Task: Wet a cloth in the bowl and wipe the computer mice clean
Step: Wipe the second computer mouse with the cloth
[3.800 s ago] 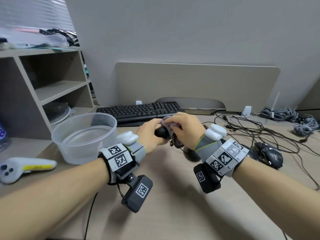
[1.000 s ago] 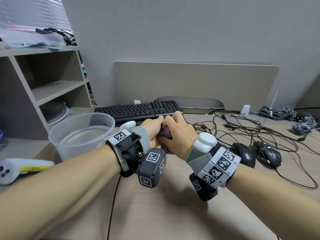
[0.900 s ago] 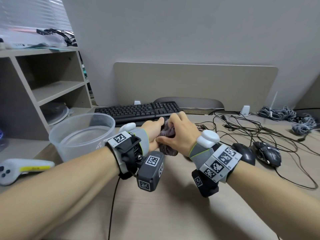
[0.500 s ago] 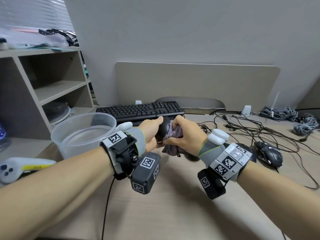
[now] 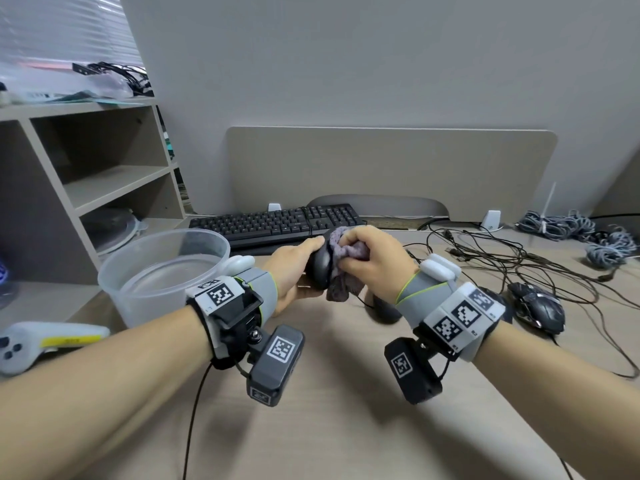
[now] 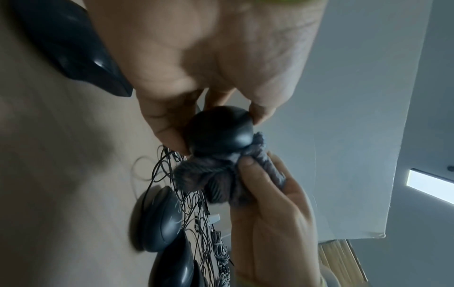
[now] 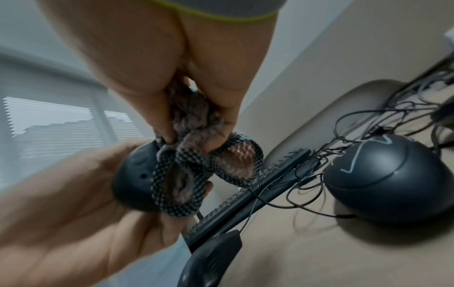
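Above the desk, my left hand (image 5: 301, 271) grips a black computer mouse (image 5: 320, 268) and holds it on edge. My right hand (image 5: 360, 258) holds a bunched purple-grey cloth (image 5: 346, 252) and presses it against the mouse's right side and top. In the left wrist view the mouse (image 6: 221, 134) sits between thumb and fingers, with the cloth (image 6: 221, 178) just beyond it. The right wrist view shows the cloth (image 7: 194, 120) with its checkered hem lying over the mouse (image 7: 134, 182). A clear plastic bowl (image 5: 138, 306) with water stands to the left of my left wrist.
Two more black mice lie on the desk at right: a gaming mouse (image 5: 536, 306) and one partly hidden behind my right wrist (image 5: 384, 311). A black keyboard (image 5: 277, 221) lies behind my hands. Tangled cables (image 5: 502, 258) spread at right. A white controller (image 5: 45, 341) lies far left under a shelf unit (image 5: 104, 188).
My right hand has slid the cloth up from the mouse's side onto its top. The left hand keeps its hold and has turned the mouse slightly.
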Tool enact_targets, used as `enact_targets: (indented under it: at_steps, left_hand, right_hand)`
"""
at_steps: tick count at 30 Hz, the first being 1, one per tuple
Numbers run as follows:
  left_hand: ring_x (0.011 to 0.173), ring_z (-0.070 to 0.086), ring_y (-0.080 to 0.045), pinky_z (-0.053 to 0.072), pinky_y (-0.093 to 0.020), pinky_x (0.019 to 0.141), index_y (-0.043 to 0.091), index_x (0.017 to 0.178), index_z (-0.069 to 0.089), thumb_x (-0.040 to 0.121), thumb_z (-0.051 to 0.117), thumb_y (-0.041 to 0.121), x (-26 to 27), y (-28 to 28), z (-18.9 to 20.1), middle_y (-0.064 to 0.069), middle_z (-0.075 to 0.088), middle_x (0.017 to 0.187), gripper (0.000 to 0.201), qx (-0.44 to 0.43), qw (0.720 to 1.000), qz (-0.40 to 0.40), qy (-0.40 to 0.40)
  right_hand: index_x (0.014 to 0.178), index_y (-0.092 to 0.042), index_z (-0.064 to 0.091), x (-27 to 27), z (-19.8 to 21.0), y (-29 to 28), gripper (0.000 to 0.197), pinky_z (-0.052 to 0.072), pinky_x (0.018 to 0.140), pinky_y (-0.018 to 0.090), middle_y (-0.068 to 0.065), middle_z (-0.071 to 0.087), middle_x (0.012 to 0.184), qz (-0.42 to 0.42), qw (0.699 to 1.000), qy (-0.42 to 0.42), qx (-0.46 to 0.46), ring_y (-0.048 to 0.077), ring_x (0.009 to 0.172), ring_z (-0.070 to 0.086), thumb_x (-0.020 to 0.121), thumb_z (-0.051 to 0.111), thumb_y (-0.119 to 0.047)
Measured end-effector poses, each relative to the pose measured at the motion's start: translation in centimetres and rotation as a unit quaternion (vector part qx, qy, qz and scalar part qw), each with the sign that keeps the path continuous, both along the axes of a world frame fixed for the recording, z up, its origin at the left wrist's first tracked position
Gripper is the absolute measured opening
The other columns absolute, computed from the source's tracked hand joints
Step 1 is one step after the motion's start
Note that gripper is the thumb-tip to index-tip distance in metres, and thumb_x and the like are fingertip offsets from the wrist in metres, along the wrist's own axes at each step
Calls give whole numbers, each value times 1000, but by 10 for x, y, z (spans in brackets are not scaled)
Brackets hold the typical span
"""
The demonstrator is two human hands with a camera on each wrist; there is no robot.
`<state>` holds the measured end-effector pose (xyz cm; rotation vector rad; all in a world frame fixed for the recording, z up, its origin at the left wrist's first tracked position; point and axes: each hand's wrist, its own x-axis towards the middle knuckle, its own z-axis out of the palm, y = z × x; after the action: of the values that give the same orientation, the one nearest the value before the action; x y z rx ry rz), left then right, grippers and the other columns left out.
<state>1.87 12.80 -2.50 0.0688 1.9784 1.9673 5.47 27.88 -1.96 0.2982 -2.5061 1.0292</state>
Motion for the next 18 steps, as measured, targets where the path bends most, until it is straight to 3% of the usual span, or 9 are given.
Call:
enact_targets:
  at_steps: [5,11,13,15,18]
  left_hand:
    - [67,61,-27,54,-36,64,8,96,63,95,48,33,6,8,-2,-14,64,83,29,20,1000,-2,-12]
    - [82,62,-31,53,-45,77,8,91,62,94,42,27,2,14,2,-19,65,90,29,76,994,71,-27]
    - [75,63,-31,56,-44,68,9,89,62,96,38,28,5,15,1,-18,66,83,32,60,996,56,-23]
    - [65,59,-28,53,-35,55,10,85,62,97,37,29,8,16,3,-16,63,75,33,48,997,52,-10]
    - [65,58,-26,51,-31,57,11,78,61,95,41,27,6,13,8,-14,62,74,31,47,996,78,0]
  right_hand:
    - [80,-18,58,-19,10,12,17,40,52,21,-6,50,60,-51,989,-32,-132,4,49,44,75,63,-3]
    - [81,-18,56,2,-1,-13,16,41,68,29,0,61,80,20,1000,-13,3,19,74,53,72,64,-8]
    - [77,-22,55,-11,9,-5,18,39,67,26,-5,58,74,-10,1000,-14,-20,17,73,52,72,63,-7]
    - [78,-24,51,-19,14,1,19,38,67,26,-3,57,74,-61,997,-18,-36,19,74,51,74,57,-6]
    - [83,-20,52,0,2,-16,20,45,71,33,7,63,85,-12,999,-17,27,26,80,55,72,49,-3]
